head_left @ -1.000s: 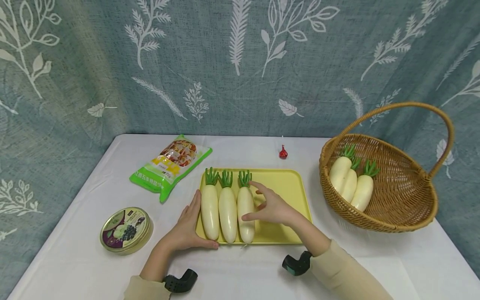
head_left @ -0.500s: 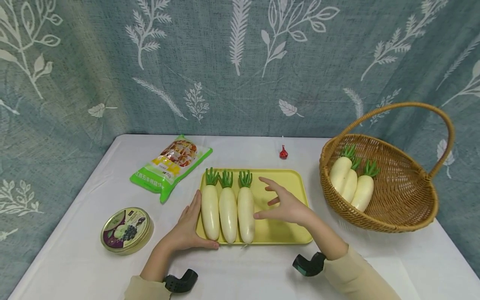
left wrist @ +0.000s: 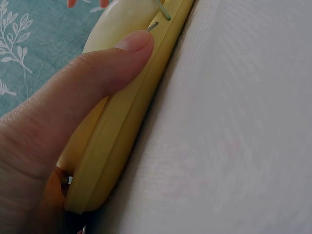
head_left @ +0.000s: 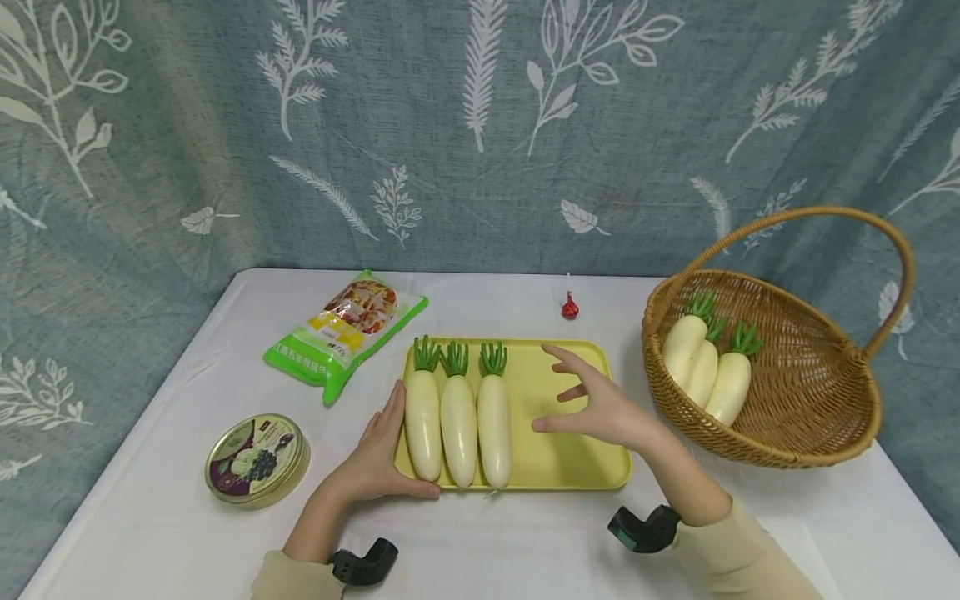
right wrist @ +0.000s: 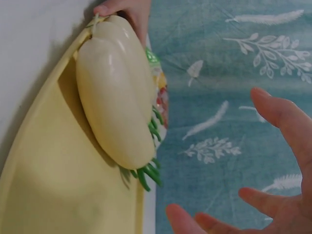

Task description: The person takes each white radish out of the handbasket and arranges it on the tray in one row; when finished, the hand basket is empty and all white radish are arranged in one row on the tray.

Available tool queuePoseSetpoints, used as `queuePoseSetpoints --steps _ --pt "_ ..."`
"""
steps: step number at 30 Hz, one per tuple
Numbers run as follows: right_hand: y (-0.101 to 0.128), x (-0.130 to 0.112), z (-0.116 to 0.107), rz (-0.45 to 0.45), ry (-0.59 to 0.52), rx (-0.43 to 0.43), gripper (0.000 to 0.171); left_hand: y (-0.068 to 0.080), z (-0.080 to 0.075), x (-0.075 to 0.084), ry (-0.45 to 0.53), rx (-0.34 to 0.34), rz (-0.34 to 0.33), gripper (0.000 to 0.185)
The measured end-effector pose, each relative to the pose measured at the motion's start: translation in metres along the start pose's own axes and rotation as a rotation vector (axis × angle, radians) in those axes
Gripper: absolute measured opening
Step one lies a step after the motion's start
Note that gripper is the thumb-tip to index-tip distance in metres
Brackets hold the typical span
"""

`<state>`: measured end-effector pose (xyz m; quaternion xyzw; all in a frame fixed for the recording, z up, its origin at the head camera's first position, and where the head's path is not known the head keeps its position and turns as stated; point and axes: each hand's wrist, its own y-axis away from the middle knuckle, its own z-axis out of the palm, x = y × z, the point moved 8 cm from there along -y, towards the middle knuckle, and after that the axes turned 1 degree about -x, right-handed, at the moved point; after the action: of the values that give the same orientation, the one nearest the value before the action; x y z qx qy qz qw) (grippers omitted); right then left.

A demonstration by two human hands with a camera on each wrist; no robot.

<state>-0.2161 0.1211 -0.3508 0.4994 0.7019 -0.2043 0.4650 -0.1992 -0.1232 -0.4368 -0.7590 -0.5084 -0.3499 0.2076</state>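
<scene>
Laid side by side on the left half of a smooth yellow tray (head_left: 570, 458) with rounded corners and raised rim: three daikon radishes (head_left: 459, 429), glossy, plump, cream-white, with finger-like green tops (head_left: 493, 360) at the far rim and thin root ends by the near one. Along the left edge, next to the outermost radish, the left hand (head_left: 378, 462), fingers extended, thumb flat on the near rim, grasping nothing. Above the bare right half, the right hand (head_left: 600, 408), released, fingers spread, apart from the nearest radish. Across the tray's right edge, in front of part of it, the right forearm (head_left: 667, 471). Further right, a tilted basket (head_left: 817, 392) of tightly woven brown wicker, with arched handle and three more daikons (head_left: 727, 387) inside. To the left, a shiny green-edged plastic food bag (head_left: 341, 329) and a shallow round tin (head_left: 257, 461) with printed lid. Behind the tray, a small red ornament (head_left: 570, 308). Underneath, a white tablecloth (head_left: 487, 550); beyond, a coarse-looking blue-green, leaf-patterned curtain (head_left: 450, 100).
</scene>
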Motion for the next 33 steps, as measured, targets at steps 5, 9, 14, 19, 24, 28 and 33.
queuePoseSetpoints --steps 5,9,14,19,24,28,33 --pt "0.007 0.000 -0.010 -0.019 0.015 0.008 0.091 0.000 0.001 0.000 0.000 -0.003 -0.005 0.142" --pt "0.014 -0.001 -0.019 -0.032 0.037 0.019 0.091 -0.001 0.001 0.000 0.003 -0.004 -0.007 0.142" --pt "0.023 -0.002 -0.031 -0.028 0.046 0.046 0.091 -0.001 0.002 -0.001 0.008 -0.004 -0.006 0.142" --pt "0.031 -0.002 -0.044 -0.037 0.064 0.093 0.089 -0.001 0.002 -0.001 0.010 -0.004 -0.008 0.142" --pt "0.038 -0.003 -0.054 -0.056 0.059 0.126 0.088 -0.001 0.002 -0.001 0.004 0.000 -0.004 0.142" --pt "0.042 -0.004 -0.060 -0.069 0.074 0.141 0.088 0.000 0.000 0.000 0.009 0.010 0.008 0.142" --pt "0.048 -0.004 -0.068 -0.069 0.082 0.158 0.087 0.001 -0.001 0.002 0.013 0.025 0.025 0.141"
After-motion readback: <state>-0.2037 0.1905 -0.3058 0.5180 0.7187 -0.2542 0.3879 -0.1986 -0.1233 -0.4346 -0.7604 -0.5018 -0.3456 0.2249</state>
